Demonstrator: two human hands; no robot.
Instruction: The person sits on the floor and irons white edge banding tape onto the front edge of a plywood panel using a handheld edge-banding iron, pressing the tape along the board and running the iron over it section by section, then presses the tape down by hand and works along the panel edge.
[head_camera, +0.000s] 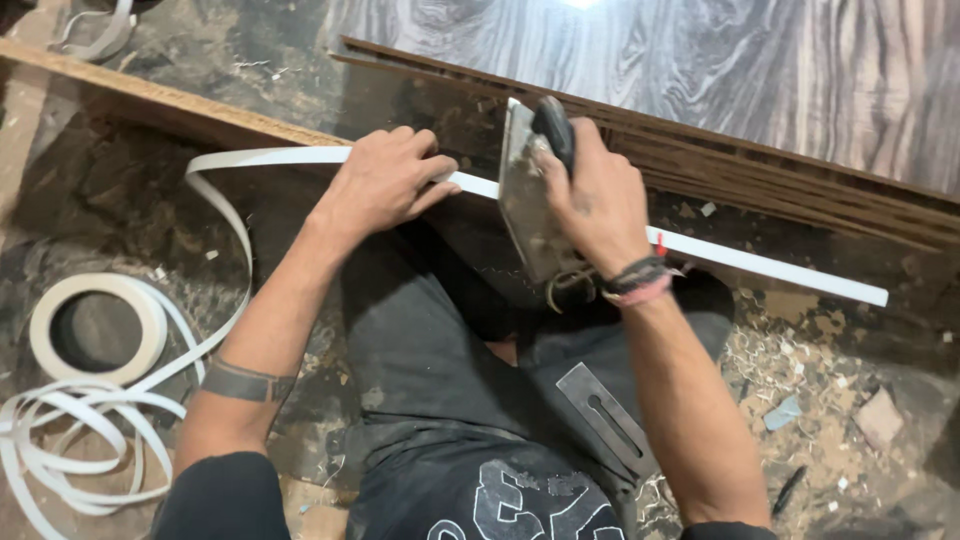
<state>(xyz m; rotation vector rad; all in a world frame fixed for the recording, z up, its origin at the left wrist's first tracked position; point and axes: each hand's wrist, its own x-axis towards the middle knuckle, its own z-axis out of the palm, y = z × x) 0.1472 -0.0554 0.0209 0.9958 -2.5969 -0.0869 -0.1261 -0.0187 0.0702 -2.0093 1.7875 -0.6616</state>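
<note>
A white strip (300, 157) is pressed onto the edge of a board (190, 105) by the left hand (385, 180), whose fingers are curled over it. An iron (530, 200) is grasped by its dark handle in the clenched right hand (590, 195) and is held flat on the strip just beside the left hand. The strip is seen to run on to the right and back to a roll (95, 325) on the floor. A metal blade (605, 415) lies on the lap.
</note>
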